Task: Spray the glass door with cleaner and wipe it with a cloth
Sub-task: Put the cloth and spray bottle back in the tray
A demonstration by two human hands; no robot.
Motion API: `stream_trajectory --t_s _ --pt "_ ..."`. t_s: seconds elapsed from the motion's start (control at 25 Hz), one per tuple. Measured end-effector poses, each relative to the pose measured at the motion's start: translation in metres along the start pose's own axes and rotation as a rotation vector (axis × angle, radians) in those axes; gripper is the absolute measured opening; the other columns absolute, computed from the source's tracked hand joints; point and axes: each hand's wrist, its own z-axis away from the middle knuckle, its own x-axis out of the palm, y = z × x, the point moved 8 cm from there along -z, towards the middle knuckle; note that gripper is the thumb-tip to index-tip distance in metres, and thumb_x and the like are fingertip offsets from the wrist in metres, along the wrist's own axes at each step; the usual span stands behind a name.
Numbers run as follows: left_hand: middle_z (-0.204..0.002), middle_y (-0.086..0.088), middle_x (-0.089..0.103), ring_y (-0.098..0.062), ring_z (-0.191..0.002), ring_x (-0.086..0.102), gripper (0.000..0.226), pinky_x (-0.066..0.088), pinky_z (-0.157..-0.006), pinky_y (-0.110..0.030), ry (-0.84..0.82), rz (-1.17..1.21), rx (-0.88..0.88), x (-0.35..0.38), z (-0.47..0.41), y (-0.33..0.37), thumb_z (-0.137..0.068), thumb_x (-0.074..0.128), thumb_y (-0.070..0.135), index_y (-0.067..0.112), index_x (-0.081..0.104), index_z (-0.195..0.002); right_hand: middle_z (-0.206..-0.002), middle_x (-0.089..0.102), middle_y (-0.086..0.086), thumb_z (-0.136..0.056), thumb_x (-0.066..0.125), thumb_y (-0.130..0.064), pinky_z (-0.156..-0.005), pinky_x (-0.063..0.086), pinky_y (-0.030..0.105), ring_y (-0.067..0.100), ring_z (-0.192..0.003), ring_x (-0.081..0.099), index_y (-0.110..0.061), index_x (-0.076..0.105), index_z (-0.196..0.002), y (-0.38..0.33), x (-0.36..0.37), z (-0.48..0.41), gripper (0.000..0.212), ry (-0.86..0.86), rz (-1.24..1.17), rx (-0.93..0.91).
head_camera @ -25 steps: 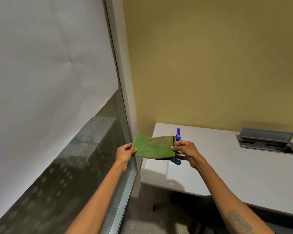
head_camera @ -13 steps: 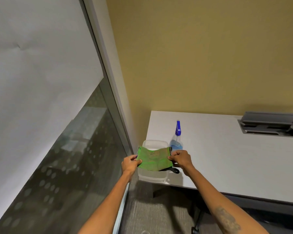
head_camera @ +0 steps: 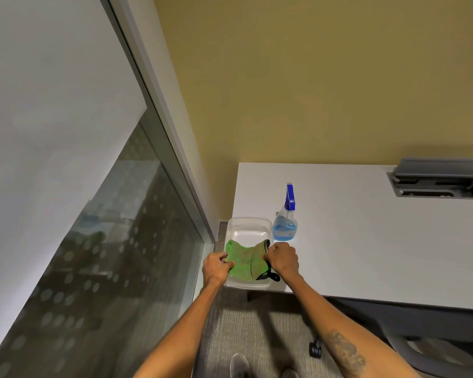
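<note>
A green cloth [head_camera: 244,260] hangs slack between both hands, low over a clear plastic tub [head_camera: 247,223] at the desk's near left corner. My left hand [head_camera: 216,269] pinches the cloth's left edge and my right hand [head_camera: 282,258] grips its right edge. A spray bottle [head_camera: 286,222] with a blue trigger head and blue liquid stands upright on the desk just behind my right hand. The glass door [head_camera: 115,263] fills the left side, frosted white above and dotted dark glass below.
The white desk [head_camera: 366,241] runs to the right, with an open grey cable box [head_camera: 440,181] at its back. A yellow wall rises behind. A chair caster [head_camera: 315,349] and my shoes [head_camera: 239,366] show on the grey carpet below.
Both hands have lowered the cloth from in front of me to down over the tub, and the cloth has gone from stretched flat to slack. The view has tilted downward.
</note>
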Motion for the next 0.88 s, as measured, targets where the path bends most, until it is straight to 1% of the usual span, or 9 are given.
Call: stream_trajectory --t_s 0.08,0.2,0.4,0.48,0.56,0.68,0.76,0.84,0.88 --pt "-0.133 -0.014 0.067 -0.027 -0.122 0.064 0.048 0.05 -0.108 -0.037 -0.018 -0.032 -0.005 0.001 -0.003 -0.005 -0.089 0.076 0.012 0.003 0.064 -0.134 -0.104 0.073 0.015 -0.088 0.07 -0.017 -0.084 0.056 0.039 0.034 -0.098 0.069 -0.005 0.072 -0.097 0.001 0.005 -0.001 0.015 0.012 0.011 -0.008" --pt "-0.137 -0.013 0.065 -0.026 -0.124 0.063 0.05 0.049 -0.107 -0.036 -0.059 -0.071 -0.008 0.007 -0.004 -0.011 -0.09 0.075 0.015 0.005 0.061 -0.137 -0.11 0.071 0.014 -0.092 0.069 -0.021 -0.086 0.053 0.038 0.034 -0.103 0.067 -0.009 0.067 -0.106 0.006 0.008 -0.001 0.019 0.026 0.032 -0.022" --pt "-0.139 -0.013 0.062 -0.027 -0.126 0.06 0.052 0.048 -0.108 -0.039 -0.047 -0.104 0.039 0.009 -0.004 -0.012 -0.092 0.073 0.02 0.007 0.058 -0.141 -0.116 0.07 0.01 -0.099 0.06 -0.037 -0.09 0.053 0.041 0.03 -0.106 0.067 -0.016 0.063 -0.118 0.019 0.001 -0.001 0.029 0.084 0.089 -0.014" --pt "-0.137 -0.013 0.062 -0.027 -0.125 0.06 0.05 0.048 -0.105 -0.039 -0.015 -0.104 0.065 0.004 -0.005 -0.009 -0.094 0.071 0.022 0.008 0.059 -0.141 -0.121 0.069 0.01 -0.1 0.061 -0.038 -0.091 0.051 0.042 0.031 -0.109 0.066 -0.015 0.059 -0.123 0.018 -0.012 -0.004 0.033 0.174 0.017 -0.015" --pt "-0.139 -0.011 0.061 -0.026 -0.124 0.06 0.047 0.049 -0.103 -0.037 0.005 -0.091 0.079 0.001 -0.007 -0.007 -0.095 0.069 0.021 0.009 0.059 -0.14 -0.13 0.064 0.014 -0.099 0.065 -0.029 -0.095 0.051 0.045 0.034 -0.117 0.064 -0.011 0.053 -0.131 0.011 -0.03 -0.01 0.038 0.274 -0.153 -0.064" --pt "-0.144 -0.01 0.059 -0.024 -0.122 0.063 0.043 0.049 -0.099 -0.03 -0.016 -0.07 0.077 -0.001 -0.01 -0.011 -0.098 0.065 0.018 0.01 0.06 -0.14 -0.151 0.05 0.016 -0.097 0.07 -0.024 -0.11 0.043 0.048 0.036 -0.136 0.052 -0.007 0.038 -0.151 -0.007 -0.056 -0.027 0.065 0.32 -0.38 -0.111" --pt "-0.146 -0.01 0.059 -0.021 -0.116 0.067 0.043 0.051 -0.097 -0.023 -0.059 -0.067 0.079 0.001 -0.011 -0.017 -0.098 0.064 0.016 0.01 0.059 -0.14 -0.158 0.044 0.015 -0.097 0.071 -0.024 -0.116 0.037 0.047 0.035 -0.142 0.046 -0.007 0.033 -0.157 -0.021 -0.067 -0.041 0.073 0.309 -0.424 -0.136" --pt "-0.146 -0.011 0.059 -0.015 -0.105 0.07 0.043 0.05 -0.089 -0.012 -0.103 -0.081 0.089 0.003 -0.011 -0.022 -0.099 0.063 0.016 0.01 0.057 -0.142 -0.151 0.052 0.017 -0.098 0.07 -0.023 -0.112 0.042 0.046 0.036 -0.136 0.052 -0.005 0.04 -0.151 -0.031 -0.072 -0.052 0.064 0.316 -0.411 -0.159" --pt "-0.146 -0.01 0.058 -0.013 -0.106 0.069 0.043 0.049 -0.088 -0.011 -0.113 -0.089 0.096 0.003 -0.011 -0.025 -0.1 0.062 0.016 0.01 0.056 -0.142 -0.142 0.058 0.018 -0.098 0.069 -0.022 -0.106 0.046 0.044 0.038 -0.129 0.057 -0.004 0.047 -0.145 -0.033 -0.074 -0.056 0.055 0.323 -0.398 -0.162"
